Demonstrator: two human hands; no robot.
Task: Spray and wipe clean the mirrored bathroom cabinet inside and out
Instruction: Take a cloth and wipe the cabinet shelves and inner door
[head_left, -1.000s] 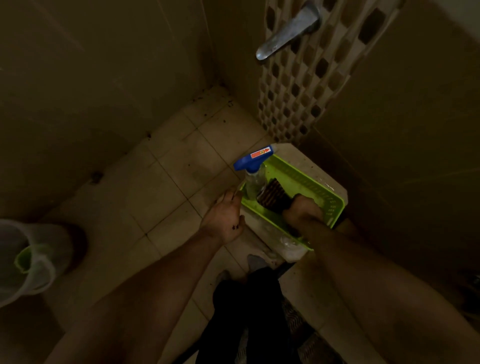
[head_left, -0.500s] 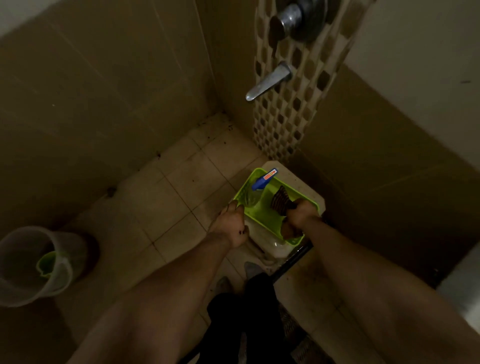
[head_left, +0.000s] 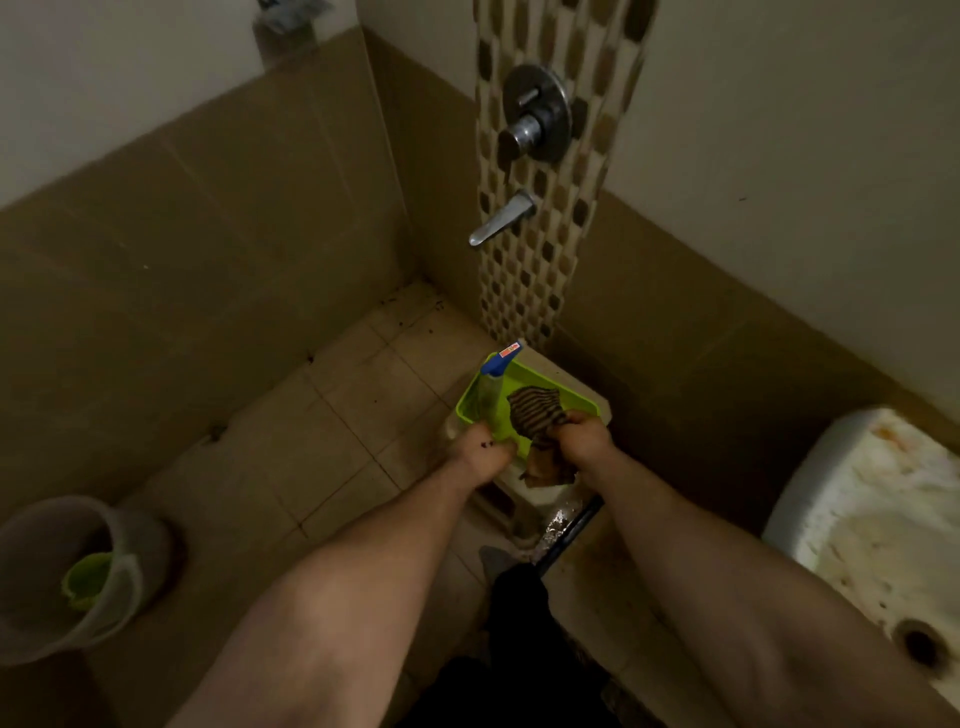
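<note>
A lime green basket (head_left: 574, 397) sits on a white stool in the corner of the tiled floor. Inside it stands a clear spray bottle (head_left: 493, 382) with a blue trigger head. My right hand (head_left: 584, 436) is closed on a striped brown cloth (head_left: 535, 410), part of which hangs over the basket's near edge. My left hand (head_left: 480, 454) grips the basket's near left rim. No mirrored cabinet is in view.
A metal tap (head_left: 501, 218) and a round valve (head_left: 537, 117) stick out of the mosaic strip above the basket. A translucent bucket (head_left: 67, 577) with a green scoop stands at the left. A stained white washbasin (head_left: 883, 525) is at the right.
The view has pulled up and back, so the basket looks smaller and the washbasin has come into sight. My right hand has lifted the striped cloth partly out of the basket.
</note>
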